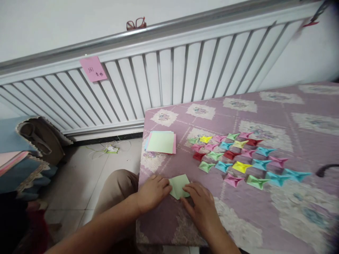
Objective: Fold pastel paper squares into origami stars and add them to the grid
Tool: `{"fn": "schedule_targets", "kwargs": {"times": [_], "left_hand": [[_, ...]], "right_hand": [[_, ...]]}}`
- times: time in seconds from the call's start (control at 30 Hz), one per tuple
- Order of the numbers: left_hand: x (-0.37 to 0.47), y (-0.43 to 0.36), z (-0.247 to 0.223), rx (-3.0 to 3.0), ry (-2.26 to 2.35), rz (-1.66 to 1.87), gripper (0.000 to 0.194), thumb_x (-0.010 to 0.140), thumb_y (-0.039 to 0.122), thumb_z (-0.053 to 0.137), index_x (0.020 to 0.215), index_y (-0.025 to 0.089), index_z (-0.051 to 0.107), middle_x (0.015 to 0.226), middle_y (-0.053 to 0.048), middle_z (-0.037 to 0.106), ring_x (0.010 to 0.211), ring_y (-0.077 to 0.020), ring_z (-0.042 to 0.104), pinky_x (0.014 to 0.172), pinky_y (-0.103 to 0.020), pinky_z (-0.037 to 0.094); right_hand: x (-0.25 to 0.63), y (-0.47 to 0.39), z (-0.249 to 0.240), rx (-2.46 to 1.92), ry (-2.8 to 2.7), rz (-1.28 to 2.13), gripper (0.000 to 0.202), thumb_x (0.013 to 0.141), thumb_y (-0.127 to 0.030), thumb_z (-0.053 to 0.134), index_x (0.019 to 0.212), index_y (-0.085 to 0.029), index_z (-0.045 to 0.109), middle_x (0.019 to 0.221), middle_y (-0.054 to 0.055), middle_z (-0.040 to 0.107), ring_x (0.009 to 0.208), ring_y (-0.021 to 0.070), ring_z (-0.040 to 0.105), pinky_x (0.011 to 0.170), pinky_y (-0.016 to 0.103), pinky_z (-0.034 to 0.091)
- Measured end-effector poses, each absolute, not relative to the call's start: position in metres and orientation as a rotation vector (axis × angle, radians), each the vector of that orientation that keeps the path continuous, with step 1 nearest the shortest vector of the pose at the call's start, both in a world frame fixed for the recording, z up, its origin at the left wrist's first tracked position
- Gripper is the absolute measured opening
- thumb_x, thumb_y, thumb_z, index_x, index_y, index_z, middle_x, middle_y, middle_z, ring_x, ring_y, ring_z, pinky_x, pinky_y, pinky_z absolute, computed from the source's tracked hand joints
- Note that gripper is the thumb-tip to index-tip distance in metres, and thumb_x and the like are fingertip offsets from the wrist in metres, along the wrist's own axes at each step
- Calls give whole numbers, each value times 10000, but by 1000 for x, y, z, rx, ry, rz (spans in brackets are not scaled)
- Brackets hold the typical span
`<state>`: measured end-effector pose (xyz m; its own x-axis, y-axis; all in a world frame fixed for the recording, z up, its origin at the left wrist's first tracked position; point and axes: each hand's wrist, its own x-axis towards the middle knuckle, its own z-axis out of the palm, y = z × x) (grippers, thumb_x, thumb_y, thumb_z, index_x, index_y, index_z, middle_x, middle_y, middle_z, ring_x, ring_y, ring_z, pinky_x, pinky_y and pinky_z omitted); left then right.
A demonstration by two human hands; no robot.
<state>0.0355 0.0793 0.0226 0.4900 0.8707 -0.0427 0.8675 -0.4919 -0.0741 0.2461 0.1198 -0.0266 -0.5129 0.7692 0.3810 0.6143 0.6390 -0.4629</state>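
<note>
A light green square of paper [179, 186] with creases across it lies on the tablecloth near the front edge. My left hand [155, 190] grips its left corner, fingers together and slightly curled. At the opposite side, my right hand [200, 201] holds the right edge between thumb and fingers. Behind the hands sits a stack of square paper sheets [161, 141], light green on top, with pink and blue edges showing. To the right stand rows of small folded paper shapes [241, 167] in pink, green, yellow, blue and red.
A lilac flowered tablecloth [254, 211] covers the table. A white radiator [164, 70] runs along the wall, bearing a pink note [93, 68] and glasses [136, 24]. A black curved object [324, 170] lies at the right. On the floor is a green-and-white item with cords [112, 149].
</note>
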Motion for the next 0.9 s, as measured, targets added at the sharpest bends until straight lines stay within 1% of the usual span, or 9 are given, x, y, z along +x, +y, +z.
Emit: {"fn": "schedule_targets", "kwargs": {"times": [0.2,0.3,0.43,0.5,0.53,0.63,0.7,0.83,0.9], "left_hand": [[33,85,26,-2675,-1398,165,160,940,267,493,1066,185,548,982,-38,592,862,-206,523,711,-332,373],[31,86,21,-2667,-1363,124,141,949,270,475,1031,186,554,947,-27,603,832,-197,525,694,-330,359],[31,85,25,-2636,-1343,27,144,964,264,444,981,190,566,901,-19,605,806,-181,519,710,-338,344],[34,84,35,-2609,-1348,-23,161,970,262,426,977,199,574,889,-19,604,809,-177,514,722,-342,339],[35,83,43,-2602,-1349,-44,171,974,262,417,983,203,577,887,-20,604,816,-176,511,728,-342,338],[42,82,68,-2600,-1358,-103,202,980,260,393,1001,212,588,891,-20,609,834,-176,509,741,-344,349],[46,83,84,-2600,-1356,-213,216,980,239,380,1039,222,587,935,-28,614,874,-175,511,777,-347,364],[48,86,103,-2435,-1458,-780,261,946,163,387,1164,211,524,1093,-72,574,1014,-193,497,858,-363,396],[46,83,102,-2362,-1547,-1026,281,926,127,387,1172,203,500,1100,-85,555,1039,-193,497,875,-367,413]], "right_hand": [[245,118,-23,-1078,-2251,291,154,806,-245,593,960,-241,602,1014,48,638,1006,253,543,885,433,362],[239,113,-16,-1025,-2230,264,132,815,-260,595,946,-251,612,952,28,647,946,234,553,886,417,341],[227,106,-8,-941,-2246,270,101,827,-270,591,920,-249,625,857,15,642,839,202,561,806,357,358],[223,106,-6,-915,-2236,282,90,857,-251,543,875,-240,631,792,14,631,782,188,561,762,333,370],[222,106,-5,-903,-2221,311,123,873,-243,513,842,-232,631,761,17,622,755,181,559,739,320,379],[221,108,-1,-898,-2116,516,207,887,-258,464,759,-215,620,706,23,605,699,167,554,666,284,402],[221,110,2,-950,-1979,765,202,863,-308,485,738,-213,612,692,16,604,666,160,552,626,269,416],[221,113,5,-1069,-1529,1412,247,789,-436,557,706,-204,572,622,-16,566,573,138,529,541,250,434],[220,116,2,-1083,-1310,1610,269,746,-465,593,716,-202,547,612,-26,564,549,132,532,531,255,448]]}}
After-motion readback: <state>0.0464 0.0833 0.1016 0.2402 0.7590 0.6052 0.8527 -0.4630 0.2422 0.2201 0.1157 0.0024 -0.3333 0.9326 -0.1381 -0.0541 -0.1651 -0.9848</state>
